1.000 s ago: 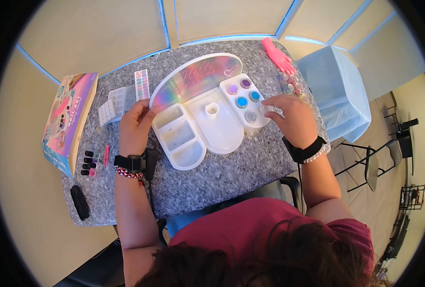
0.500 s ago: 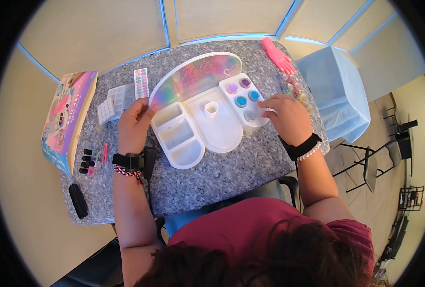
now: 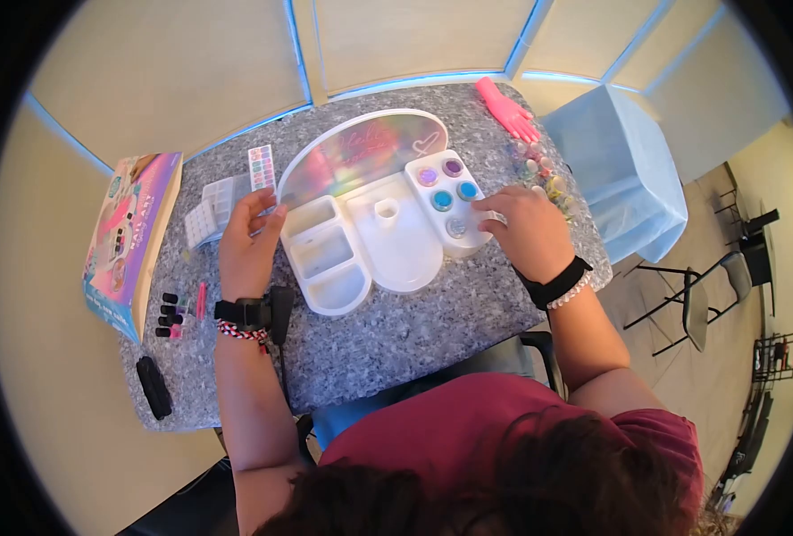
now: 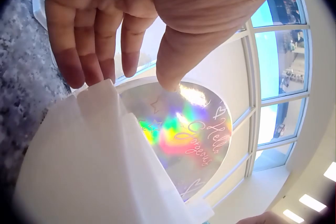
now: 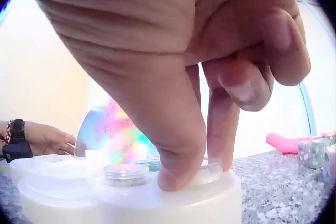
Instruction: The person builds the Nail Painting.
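A white vanity tray [image 3: 401,263] stands on the table with a rainbow, mirror-like back panel [image 3: 374,152] lettered in script. Its right block holds several round jars, two purple, two blue [image 3: 441,200] and one silvery [image 3: 455,226]. My right hand [image 3: 532,234] pinches a small clear jar [image 5: 211,171] between thumb and forefinger at the block's right edge, its other fingers curled up. By the tray's left side, my left hand [image 3: 252,246] has its fingers loosely extended, thumb apart. In the left wrist view its fingertips [image 4: 76,74] hang right behind the tray's edge, holding nothing.
A nail art box [image 3: 133,241] stands at the left, near nail polish bottles [image 3: 170,316], a pink stick [image 3: 202,301] and a black case [image 3: 154,388]. Clear compartment boxes [image 3: 222,198] and a sticker sheet [image 3: 261,167] lie behind my left hand. A pink model hand [image 3: 505,111] lies back right.
My left fingers have come away from the panel's left edge and spread. My right hand has brought the clear jar closer in on the block. The head view has tilted slightly.
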The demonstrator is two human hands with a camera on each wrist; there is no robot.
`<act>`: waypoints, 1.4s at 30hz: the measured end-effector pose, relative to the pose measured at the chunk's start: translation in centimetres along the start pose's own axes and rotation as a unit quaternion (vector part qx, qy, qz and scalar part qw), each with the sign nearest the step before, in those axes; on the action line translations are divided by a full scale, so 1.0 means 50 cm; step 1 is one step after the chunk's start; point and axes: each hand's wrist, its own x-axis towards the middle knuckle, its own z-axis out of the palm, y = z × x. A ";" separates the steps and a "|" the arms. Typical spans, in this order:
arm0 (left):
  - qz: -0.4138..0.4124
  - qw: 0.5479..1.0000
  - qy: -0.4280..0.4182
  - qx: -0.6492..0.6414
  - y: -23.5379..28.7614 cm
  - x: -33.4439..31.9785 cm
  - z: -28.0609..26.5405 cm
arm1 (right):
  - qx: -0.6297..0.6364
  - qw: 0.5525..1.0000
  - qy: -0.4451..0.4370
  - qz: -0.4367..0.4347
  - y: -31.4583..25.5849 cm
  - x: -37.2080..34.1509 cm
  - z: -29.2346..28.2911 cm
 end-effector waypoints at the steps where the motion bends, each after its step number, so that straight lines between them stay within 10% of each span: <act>1: 0.001 1.000 0.005 0.005 -0.004 -0.001 0.000 | 0.026 0.999 0.032 -0.012 0.006 -0.004 0.002; 8: -0.004 0.993 -0.042 -0.110 -0.005 0.007 -0.001 | 0.373 0.920 0.091 0.075 0.081 0.097 0.047; 10: 0.035 0.991 -0.051 -0.119 0.007 0.001 0.010 | 0.581 0.799 0.054 0.143 0.101 0.134 0.057; 14: 0.069 0.986 -0.031 -0.149 -0.009 0.008 0.009 | 0.687 0.708 -0.066 0.149 0.103 0.178 0.082; 22: -0.054 0.983 -0.047 -0.172 0.036 -0.011 -0.025 | 0.773 0.613 -0.158 -0.032 0.111 0.172 0.115; 32: 0.082 0.985 0.036 -0.148 0.070 -0.058 -0.052 | 0.769 0.621 -0.132 0.073 0.170 0.166 0.166; 38: 0.046 0.891 0.371 0.256 0.078 -0.202 -0.202 | 0.749 0.642 -0.131 0.099 0.184 0.151 0.154; 42: -0.033 0.837 0.382 0.391 0.032 -0.260 -0.278 | 0.738 0.657 -0.126 0.089 0.165 0.146 0.153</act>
